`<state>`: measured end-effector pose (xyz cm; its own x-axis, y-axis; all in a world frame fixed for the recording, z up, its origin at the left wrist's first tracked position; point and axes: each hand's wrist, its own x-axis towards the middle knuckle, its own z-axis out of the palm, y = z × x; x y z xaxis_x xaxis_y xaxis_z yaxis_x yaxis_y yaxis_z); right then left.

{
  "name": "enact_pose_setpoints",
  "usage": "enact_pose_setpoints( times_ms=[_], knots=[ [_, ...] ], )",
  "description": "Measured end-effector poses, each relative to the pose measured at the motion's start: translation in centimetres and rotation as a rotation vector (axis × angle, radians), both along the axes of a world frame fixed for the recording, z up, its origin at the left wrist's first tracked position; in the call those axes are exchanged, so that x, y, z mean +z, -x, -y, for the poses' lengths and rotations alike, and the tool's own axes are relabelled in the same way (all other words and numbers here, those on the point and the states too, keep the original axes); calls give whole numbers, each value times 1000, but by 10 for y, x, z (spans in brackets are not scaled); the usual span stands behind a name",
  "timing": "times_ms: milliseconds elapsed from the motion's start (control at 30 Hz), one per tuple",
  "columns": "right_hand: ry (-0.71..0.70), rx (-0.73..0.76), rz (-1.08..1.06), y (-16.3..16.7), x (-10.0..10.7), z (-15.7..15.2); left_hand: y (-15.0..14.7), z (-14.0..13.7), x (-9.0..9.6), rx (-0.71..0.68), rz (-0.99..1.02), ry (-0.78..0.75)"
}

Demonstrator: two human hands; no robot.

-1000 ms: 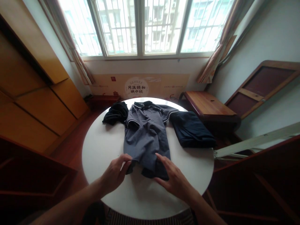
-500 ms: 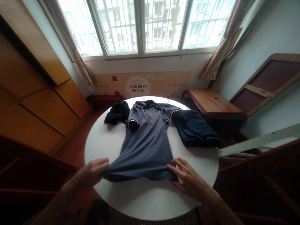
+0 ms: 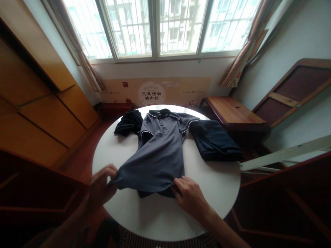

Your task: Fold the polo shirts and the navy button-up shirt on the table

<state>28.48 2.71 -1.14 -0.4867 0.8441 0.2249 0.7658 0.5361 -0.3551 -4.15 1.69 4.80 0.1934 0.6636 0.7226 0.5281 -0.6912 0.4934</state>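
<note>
A grey polo shirt with a dark collar and white-edged sleeves lies front up on a round white table. Its collar points toward the window and its hem toward me. My left hand is closed on the left corner of the hem and pulls it out to the side, slightly raised. My right hand pinches the hem near its right corner. Between the hands the front layer is lifted, and a darker back layer shows beneath it.
A crumpled black garment lies at the table's far left. Folded dark navy cloth rests on the right, touching the shirt's sleeve. Beyond the table stand a low wooden table and, at left, wooden cabinets.
My left hand has closed on the hem corner and drawn it left and up. The right hand has moved left and now pinches the hem, whose front layer has come away from the back.
</note>
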Motion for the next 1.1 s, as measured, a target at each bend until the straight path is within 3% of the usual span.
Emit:
enact_pose_setpoints(
  times_ms=[167,300,367,467,533,567,733,800,867,933,1033,1100],
  knots=[
    [69,-90,-15,-22,3,-11,1,-6,14,11,-30,-124],
    [131,-88,-134,-62,25,-29,7,-7,24,60,-135,-139],
    [11,-116,-223,-81,47,-36,10,-7,26,54,-183,-123],
    [-324,-154,-342,-107,84,-39,20,-6,23,9,-207,-41],
    [-445,-108,-345,-122,97,-33,29,-2,16,-55,-222,80],
    [-440,-64,-321,-128,97,-28,33,1,12,-101,-247,174],
    [25,144,21,-138,64,-5,44,24,-10,-257,-441,798],
    [123,153,104,-133,54,-3,42,22,-12,-294,-462,939],
    [100,157,85,-120,56,-7,35,5,-10,-321,-447,953],
    [32,165,21,-97,64,-19,22,-29,-5,-240,-400,833],
    [-9,236,4,-45,72,-44,-5,-98,6,192,-325,604],
    [15,350,60,-6,66,-60,-25,-145,12,436,-398,644]
  ],
)
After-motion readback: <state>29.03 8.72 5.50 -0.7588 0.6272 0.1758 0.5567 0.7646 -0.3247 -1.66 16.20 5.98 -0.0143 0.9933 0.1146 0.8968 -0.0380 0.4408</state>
